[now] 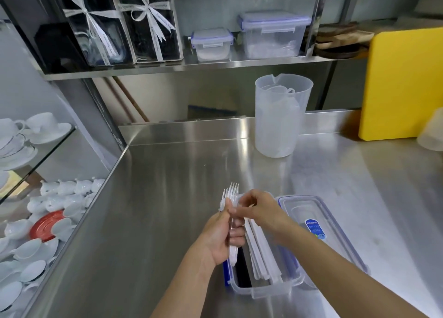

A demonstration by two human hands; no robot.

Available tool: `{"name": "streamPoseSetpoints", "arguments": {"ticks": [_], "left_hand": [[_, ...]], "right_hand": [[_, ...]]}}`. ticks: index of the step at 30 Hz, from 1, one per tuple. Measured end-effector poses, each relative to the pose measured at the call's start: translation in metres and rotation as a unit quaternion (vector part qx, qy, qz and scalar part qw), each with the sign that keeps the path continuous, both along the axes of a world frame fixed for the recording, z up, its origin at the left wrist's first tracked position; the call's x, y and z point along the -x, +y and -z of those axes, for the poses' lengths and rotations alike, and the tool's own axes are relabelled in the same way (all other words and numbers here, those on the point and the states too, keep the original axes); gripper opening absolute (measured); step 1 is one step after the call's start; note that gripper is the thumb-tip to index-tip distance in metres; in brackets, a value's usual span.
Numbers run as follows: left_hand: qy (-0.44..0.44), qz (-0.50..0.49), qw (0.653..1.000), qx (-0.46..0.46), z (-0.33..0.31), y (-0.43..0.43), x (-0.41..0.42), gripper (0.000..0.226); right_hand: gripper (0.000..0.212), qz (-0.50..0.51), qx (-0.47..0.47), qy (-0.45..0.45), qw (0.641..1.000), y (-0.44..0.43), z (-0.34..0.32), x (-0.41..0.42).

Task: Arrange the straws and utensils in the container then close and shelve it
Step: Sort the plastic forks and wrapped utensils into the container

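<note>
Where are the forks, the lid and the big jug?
forks (232, 193), head view, on the tines above the left hand.
lid (318, 224), head view, on its flat clear top.
jug (279, 121), head view, on its side wall.

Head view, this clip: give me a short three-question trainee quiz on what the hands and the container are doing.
1. True or false: the lid is already clipped onto the container.
2. Which hand grips the bundle of clear plastic forks by the handles? A. left hand B. right hand C. neither
3. Fill in: the white wrapped straws lie inside the ____.

Key
1. False. The lid lies flat on the steel counter, beside the open container on its right.
2. A. The left hand is closed round the handles, tines pointing away; the right hand's fingers pinch at the bundle just below the tines.
3. container.
</note>
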State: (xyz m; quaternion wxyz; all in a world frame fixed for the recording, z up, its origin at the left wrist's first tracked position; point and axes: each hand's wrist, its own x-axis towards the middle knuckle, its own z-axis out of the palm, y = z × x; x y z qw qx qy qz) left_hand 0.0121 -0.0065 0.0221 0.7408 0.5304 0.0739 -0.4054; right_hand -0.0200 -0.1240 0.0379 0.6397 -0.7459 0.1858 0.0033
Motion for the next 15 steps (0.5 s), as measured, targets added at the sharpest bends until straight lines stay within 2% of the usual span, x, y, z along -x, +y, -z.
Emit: {"name": "streamPoseSetpoints", "arguments": {"ticks": [3, 9, 15], "left_hand": [[0.009, 0.035, 0.999, 0.018, -0.001, 0.004, 0.001, 0.039], [0.017, 0.086, 0.995, 0.038, -0.008, 0.004, 0.007, 0.042], [0.029, 0.073, 0.995, 0.060, -0.005, 0.007, 0.006, 0.044]], "right_hand": [[0.038, 0.030, -0.029, -0.047, 0.998, -0.011, -0.005, -0.006], [0.024, -0.057, -0.063, -0.058, 0.995, -0.020, -0.010, -0.009], [0.029, -0.095, -0.043, -0.072, 0.992, -0.021, -0.003, -0.010]]}}
